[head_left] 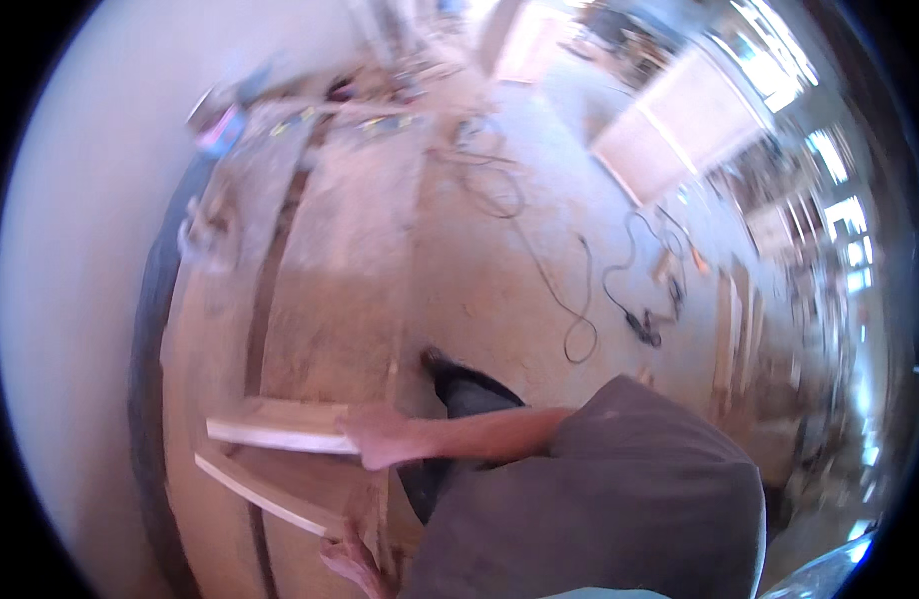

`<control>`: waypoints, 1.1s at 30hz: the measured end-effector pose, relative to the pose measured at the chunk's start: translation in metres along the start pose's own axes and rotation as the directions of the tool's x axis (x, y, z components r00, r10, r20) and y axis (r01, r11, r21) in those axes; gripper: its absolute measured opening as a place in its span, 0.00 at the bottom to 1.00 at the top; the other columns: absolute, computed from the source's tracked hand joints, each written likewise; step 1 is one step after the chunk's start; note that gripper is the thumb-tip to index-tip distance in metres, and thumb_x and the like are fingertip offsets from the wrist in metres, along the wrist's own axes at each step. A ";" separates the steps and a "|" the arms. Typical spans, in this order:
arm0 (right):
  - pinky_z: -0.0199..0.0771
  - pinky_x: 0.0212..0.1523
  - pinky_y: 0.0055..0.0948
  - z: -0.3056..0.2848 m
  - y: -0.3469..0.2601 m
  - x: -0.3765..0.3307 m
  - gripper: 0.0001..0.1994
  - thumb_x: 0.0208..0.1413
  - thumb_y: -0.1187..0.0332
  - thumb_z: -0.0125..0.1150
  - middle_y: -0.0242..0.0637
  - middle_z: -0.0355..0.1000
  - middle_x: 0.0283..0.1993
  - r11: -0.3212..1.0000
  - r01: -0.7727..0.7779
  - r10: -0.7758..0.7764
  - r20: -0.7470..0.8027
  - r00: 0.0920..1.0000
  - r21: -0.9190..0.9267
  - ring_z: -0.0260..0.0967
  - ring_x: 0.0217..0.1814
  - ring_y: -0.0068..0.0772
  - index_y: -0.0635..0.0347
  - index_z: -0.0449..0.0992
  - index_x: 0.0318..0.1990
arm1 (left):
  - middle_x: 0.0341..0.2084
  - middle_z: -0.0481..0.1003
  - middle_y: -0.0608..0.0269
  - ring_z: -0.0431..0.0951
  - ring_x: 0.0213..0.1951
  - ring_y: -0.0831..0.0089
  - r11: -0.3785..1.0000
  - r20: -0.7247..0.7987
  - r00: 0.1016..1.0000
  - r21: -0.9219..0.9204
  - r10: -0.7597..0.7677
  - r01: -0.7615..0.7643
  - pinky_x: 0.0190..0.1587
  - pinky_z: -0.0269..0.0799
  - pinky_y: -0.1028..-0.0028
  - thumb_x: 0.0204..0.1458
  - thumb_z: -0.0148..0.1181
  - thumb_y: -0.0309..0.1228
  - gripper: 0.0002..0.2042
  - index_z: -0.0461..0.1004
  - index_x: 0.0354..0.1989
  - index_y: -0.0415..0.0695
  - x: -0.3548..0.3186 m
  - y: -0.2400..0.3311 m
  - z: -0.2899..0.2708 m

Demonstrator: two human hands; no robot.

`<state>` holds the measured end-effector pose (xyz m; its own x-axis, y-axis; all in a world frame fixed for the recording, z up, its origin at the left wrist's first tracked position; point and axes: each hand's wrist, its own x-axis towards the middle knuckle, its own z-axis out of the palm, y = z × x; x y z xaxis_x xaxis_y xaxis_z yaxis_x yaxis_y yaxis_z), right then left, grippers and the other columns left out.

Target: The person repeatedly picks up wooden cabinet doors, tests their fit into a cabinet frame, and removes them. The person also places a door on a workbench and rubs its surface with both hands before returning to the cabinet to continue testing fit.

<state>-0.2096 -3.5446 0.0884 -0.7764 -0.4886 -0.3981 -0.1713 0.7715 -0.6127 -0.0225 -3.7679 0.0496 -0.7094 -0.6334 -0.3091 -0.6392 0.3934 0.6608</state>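
Down in the lower left of the frame, my right hand (pixel 380 436) is clamped on the near end of a pale wooden board (pixel 280 427), which sticks out to the left over the worktop (pixel 330 270). My left hand (pixel 352 561) sits at the bottom edge, touching the end of a second, thinner strip of wood (pixel 255 491) that slants just below the first; blur keeps me from telling whether those fingers are closed around it. Both pieces lie close together over the long brown surface. Black cables (pixel 569 299) loop across the dusty floor (pixel 489 270) at centre, well apart from my hands.
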 end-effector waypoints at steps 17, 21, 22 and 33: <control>0.76 0.42 0.51 0.303 0.160 -0.418 0.13 0.39 0.71 0.66 0.54 0.77 0.35 0.817 -0.273 0.553 -0.553 0.624 0.508 0.76 0.41 0.56 0.66 0.80 0.35 | 0.28 0.81 0.46 0.81 0.31 0.59 0.618 0.271 0.736 0.409 0.621 -0.672 0.34 0.77 0.62 0.43 0.70 0.34 0.21 0.78 0.38 0.25 -0.112 -0.002 0.091; 0.78 0.40 0.51 0.383 0.176 -0.580 0.12 0.46 0.64 0.65 0.51 0.80 0.38 0.419 -0.669 0.900 -0.183 0.396 0.614 0.79 0.41 0.53 0.61 0.83 0.37 | 0.29 0.81 0.45 0.82 0.32 0.57 0.559 0.343 0.709 0.445 0.616 -0.700 0.35 0.78 0.61 0.42 0.69 0.33 0.21 0.78 0.39 0.25 -0.176 -0.027 0.092; 0.80 0.41 0.47 0.411 0.184 -0.604 0.12 0.47 0.62 0.65 0.50 0.81 0.41 0.282 -0.650 0.956 -0.151 0.250 0.706 0.81 0.44 0.48 0.59 0.84 0.36 | 0.29 0.81 0.45 0.82 0.32 0.57 0.549 0.350 0.712 0.461 0.609 -0.697 0.35 0.78 0.61 0.42 0.69 0.33 0.21 0.78 0.39 0.25 -0.183 -0.034 0.083; 0.79 0.51 0.44 0.613 0.140 -0.874 0.20 0.43 0.59 0.66 0.54 0.81 0.45 -0.542 -0.151 0.803 0.455 -0.385 0.827 0.80 0.50 0.52 0.66 0.84 0.39 | 0.28 0.82 0.46 0.85 0.33 0.56 0.344 0.857 0.325 0.189 0.399 -0.920 0.37 0.78 0.60 0.40 0.67 0.31 0.18 0.80 0.39 0.29 -0.257 -0.049 0.163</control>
<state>0.8165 -3.2595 -0.0684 0.4375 0.6219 -0.6495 0.7118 -0.6809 -0.1725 0.1426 -3.5152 -0.0147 -0.7404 0.5223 -0.4232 0.3763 0.8437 0.3829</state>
